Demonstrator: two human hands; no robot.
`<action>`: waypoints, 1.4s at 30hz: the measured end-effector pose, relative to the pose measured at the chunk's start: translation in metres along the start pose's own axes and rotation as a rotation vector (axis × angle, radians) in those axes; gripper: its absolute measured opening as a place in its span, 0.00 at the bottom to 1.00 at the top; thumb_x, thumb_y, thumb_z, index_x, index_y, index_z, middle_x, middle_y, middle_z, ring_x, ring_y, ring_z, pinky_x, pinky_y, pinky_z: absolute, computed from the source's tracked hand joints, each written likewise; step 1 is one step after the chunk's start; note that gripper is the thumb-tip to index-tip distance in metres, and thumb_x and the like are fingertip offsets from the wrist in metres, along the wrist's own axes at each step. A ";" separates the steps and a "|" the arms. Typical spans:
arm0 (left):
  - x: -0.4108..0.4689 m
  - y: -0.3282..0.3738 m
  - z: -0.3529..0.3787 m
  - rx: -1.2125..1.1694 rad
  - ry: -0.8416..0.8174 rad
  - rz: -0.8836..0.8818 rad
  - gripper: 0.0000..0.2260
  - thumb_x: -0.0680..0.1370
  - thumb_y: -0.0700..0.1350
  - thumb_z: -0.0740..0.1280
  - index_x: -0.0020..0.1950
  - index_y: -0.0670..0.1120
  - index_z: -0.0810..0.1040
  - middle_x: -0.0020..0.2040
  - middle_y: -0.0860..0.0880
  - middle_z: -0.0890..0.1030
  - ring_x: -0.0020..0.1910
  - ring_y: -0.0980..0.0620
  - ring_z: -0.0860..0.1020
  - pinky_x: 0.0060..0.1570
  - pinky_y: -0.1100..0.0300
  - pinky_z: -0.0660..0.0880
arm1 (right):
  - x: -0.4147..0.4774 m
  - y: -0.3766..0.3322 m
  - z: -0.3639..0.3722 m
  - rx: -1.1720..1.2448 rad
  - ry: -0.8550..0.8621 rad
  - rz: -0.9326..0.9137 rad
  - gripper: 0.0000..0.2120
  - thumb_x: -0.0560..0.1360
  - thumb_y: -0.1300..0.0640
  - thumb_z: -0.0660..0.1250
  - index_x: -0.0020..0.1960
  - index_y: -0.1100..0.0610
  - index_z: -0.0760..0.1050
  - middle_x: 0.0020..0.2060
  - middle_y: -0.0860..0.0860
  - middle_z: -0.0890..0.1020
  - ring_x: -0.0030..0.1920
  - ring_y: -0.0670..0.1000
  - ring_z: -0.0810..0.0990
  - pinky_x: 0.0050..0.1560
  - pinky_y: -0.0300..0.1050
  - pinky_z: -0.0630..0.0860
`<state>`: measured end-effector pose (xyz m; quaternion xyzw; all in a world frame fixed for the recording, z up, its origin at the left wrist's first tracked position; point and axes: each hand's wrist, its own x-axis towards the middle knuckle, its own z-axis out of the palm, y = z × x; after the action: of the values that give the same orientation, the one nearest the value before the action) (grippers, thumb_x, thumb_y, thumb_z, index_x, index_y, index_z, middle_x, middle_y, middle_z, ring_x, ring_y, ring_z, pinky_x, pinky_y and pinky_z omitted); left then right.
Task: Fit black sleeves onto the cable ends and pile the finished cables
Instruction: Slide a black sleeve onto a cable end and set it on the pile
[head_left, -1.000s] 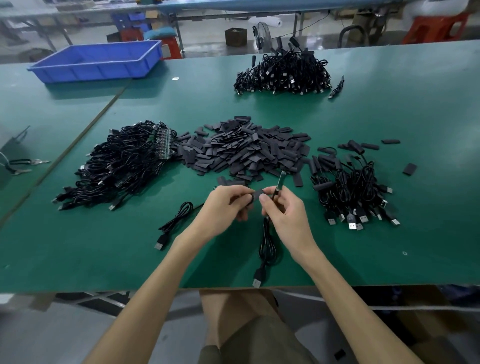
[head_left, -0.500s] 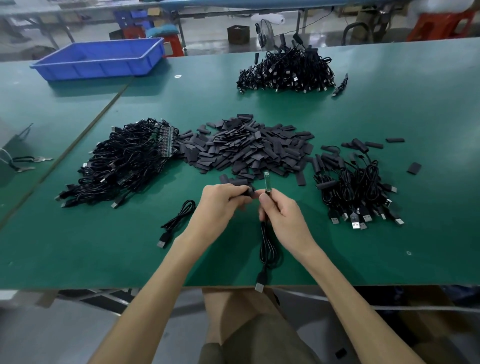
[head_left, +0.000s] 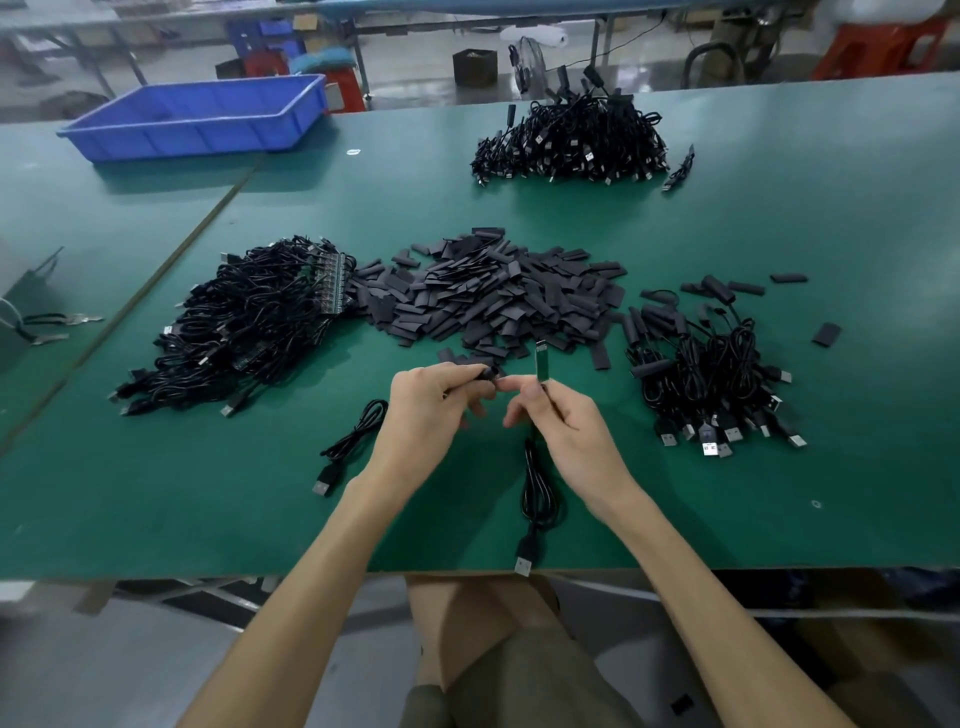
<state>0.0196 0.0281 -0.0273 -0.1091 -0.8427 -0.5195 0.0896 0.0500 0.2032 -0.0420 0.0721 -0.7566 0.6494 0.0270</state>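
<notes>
Black sleeve (head_left: 490, 372) in left grip (head_left: 426, 415); right grip (head_left: 569, 431) pinches cable (head_left: 535, 493); plug (head_left: 523, 564) at table (head_left: 208, 540) edge

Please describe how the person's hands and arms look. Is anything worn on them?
The left hand and the right hand wear no gloves, and no ring shows. The left forearm and the right forearm are uncovered: no sleeve, watch or bracelet is visible.

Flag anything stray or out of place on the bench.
One black sleeve lies alone on the green table, right of the near-right cable pile, apart from the main sleeve heap. Nothing looks damaged.
</notes>
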 end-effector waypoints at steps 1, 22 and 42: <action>0.000 0.000 0.000 -0.024 0.000 -0.009 0.10 0.78 0.38 0.72 0.48 0.53 0.86 0.38 0.53 0.85 0.33 0.55 0.80 0.36 0.61 0.79 | -0.001 0.000 -0.001 0.028 0.010 -0.005 0.15 0.87 0.52 0.57 0.61 0.55 0.82 0.40 0.51 0.85 0.47 0.49 0.82 0.56 0.39 0.75; -0.004 0.001 0.001 0.168 0.062 0.135 0.11 0.78 0.30 0.69 0.57 0.38 0.85 0.45 0.49 0.83 0.37 0.62 0.78 0.41 0.70 0.76 | -0.002 -0.004 -0.002 0.000 -0.018 0.020 0.21 0.87 0.53 0.59 0.38 0.61 0.73 0.28 0.53 0.67 0.31 0.52 0.65 0.35 0.48 0.63; 0.002 0.006 -0.029 0.511 -0.202 0.454 0.19 0.76 0.22 0.63 0.58 0.40 0.83 0.51 0.46 0.80 0.50 0.48 0.76 0.49 0.56 0.80 | 0.000 -0.002 -0.005 -0.069 -0.140 0.016 0.24 0.86 0.53 0.60 0.31 0.51 0.67 0.23 0.47 0.70 0.27 0.48 0.65 0.34 0.40 0.65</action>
<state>0.0207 0.0045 -0.0089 -0.3184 -0.9044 -0.2452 0.1434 0.0505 0.2076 -0.0391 0.1102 -0.7792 0.6163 -0.0286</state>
